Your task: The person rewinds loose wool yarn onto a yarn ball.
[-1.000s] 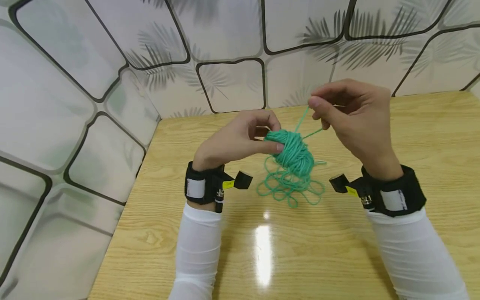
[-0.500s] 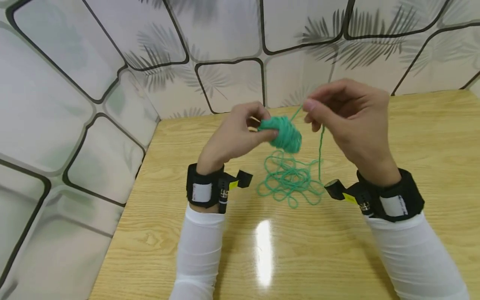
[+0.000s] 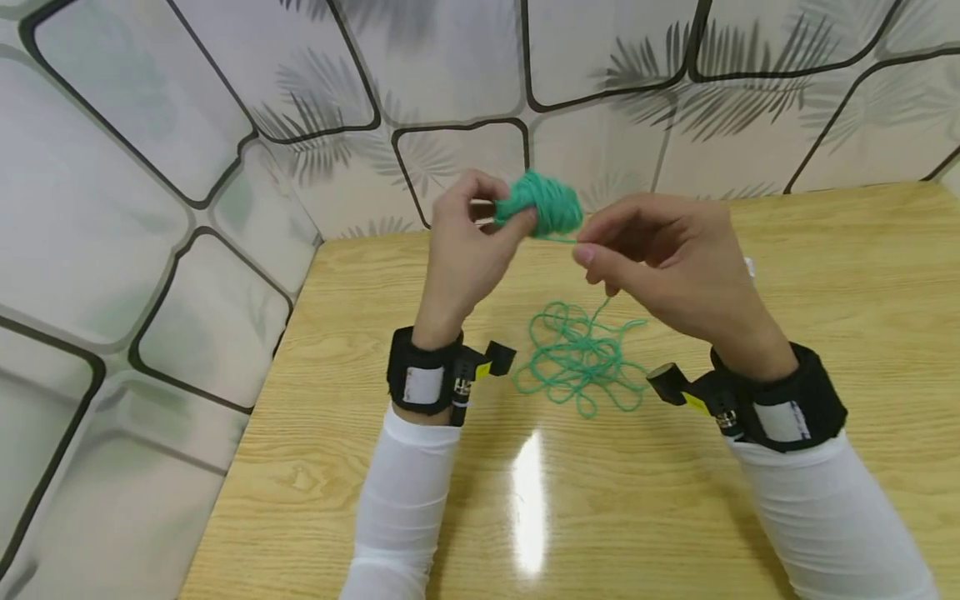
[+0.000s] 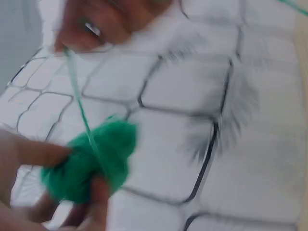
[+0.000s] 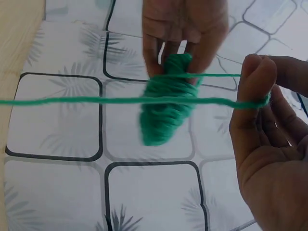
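A ball of green yarn [image 3: 553,205] is held up off the table by my left hand [image 3: 472,242], its thumb and fingers gripping one end. My right hand [image 3: 667,267] pinches the strand of yarn [image 3: 557,240] between thumb and fingertips, just right of the ball. The right wrist view shows the strand [image 5: 120,100] crossing in front of the wound ball [image 5: 168,108] to the right hand [image 5: 269,144]. Loose green yarn [image 3: 577,358] lies in loops on the table below, one length rising toward the right hand. In the left wrist view the ball [image 4: 91,161] is blurred.
The light wood table [image 3: 315,500] meets a patterned wall [image 3: 465,167] at the back and another on the left. Behind the right wrist a small white thing [image 3: 749,267] shows, mostly hidden. Both wrists wear black straps with cameras.
My left hand has lifted the yarn ball up and left, off the loose loops, and turned it. My right hand has moved left and slightly down, still pinching the strand.
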`<state>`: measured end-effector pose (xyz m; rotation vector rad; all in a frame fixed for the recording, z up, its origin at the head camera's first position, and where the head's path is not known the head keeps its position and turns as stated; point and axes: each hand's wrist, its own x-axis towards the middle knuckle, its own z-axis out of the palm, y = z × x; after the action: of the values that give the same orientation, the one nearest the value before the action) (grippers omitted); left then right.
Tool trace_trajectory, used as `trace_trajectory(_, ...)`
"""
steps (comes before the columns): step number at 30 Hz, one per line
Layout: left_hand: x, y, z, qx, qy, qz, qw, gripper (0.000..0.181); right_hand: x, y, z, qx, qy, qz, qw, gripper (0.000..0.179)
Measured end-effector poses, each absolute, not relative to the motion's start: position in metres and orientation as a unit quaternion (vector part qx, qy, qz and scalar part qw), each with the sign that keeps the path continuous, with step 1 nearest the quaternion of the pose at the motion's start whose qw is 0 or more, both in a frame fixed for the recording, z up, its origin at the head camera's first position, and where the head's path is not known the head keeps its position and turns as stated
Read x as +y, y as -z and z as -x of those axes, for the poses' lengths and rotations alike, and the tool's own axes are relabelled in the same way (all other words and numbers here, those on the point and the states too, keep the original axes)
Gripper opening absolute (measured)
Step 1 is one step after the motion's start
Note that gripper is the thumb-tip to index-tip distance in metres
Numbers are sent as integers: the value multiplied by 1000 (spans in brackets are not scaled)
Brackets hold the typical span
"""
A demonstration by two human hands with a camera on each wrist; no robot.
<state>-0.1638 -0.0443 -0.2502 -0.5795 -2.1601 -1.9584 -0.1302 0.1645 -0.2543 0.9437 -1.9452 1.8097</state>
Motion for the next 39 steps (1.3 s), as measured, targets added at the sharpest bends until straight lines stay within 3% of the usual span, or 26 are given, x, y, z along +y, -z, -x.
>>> trace_trajectory(4, -54, 245, 159, -719, 604, 331, -91, 12, 175, 252, 137, -623, -694, -301, 199, 10)
trace_trajectory(6, -54, 245, 158, -642, 663, 358, -138, 13, 179, 256, 143, -628, -698, -286, 191, 11)
trace_trajectory(9, -48, 247, 159, -523, 773, 343, -109, 18, 180, 262, 144, -693, -648, -280, 145, 10)
trace_trajectory(13, -40, 251, 162, -555, 785, 269, 58, 13, 174, 260, 134, -776, -522, -338, 107, 14)
trace_trajectory(15, -40, 250, 163, -635, 727, 241, 103, 11, 174, 254, 127, -772, -509, -363, 116, 14)
trace_trajectory(17, -44, 248, 162, -694, 671, 248, 82, 13, 177, 249, 125, -738, -552, -364, 137, 12)
trace_trajectory(19, -49, 246, 160, -699, 649, 299, 13, 11, 180, 247, 127, -697, -606, -344, 171, 9)
trace_trajectory(22, -51, 244, 156, -601, 710, 352, -109, 11, 185, 253, 138, -651, -659, -317, 206, 11)
trace_trajectory(24, -48, 245, 156, -501, 780, 349, -138, 16, 183, 258, 143, -678, -633, -306, 213, 12)
trace_trajectory(26, -40, 246, 156, -441, 834, 313, -106, 21, 180, 261, 142, -719, -588, -313, 199, 12)
trace_trajectory(31, -33, 251, 161, -595, 761, 234, 109, 11, 177, 252, 128, -771, -498, -348, 188, 14)
trace_trajectory(33, -37, 251, 163, -651, 710, 240, 124, 13, 181, 249, 128, -738, -548, -337, 201, 11)
trace_trajectory(36, -46, 251, 164, -628, 715, 306, 30, 13, 188, 251, 135, -685, -621, -304, 230, 9)
trace_trajectory(39, -51, 250, 163, -507, 784, 344, -103, 13, 192, 255, 141, -679, -645, -286, 204, 9)
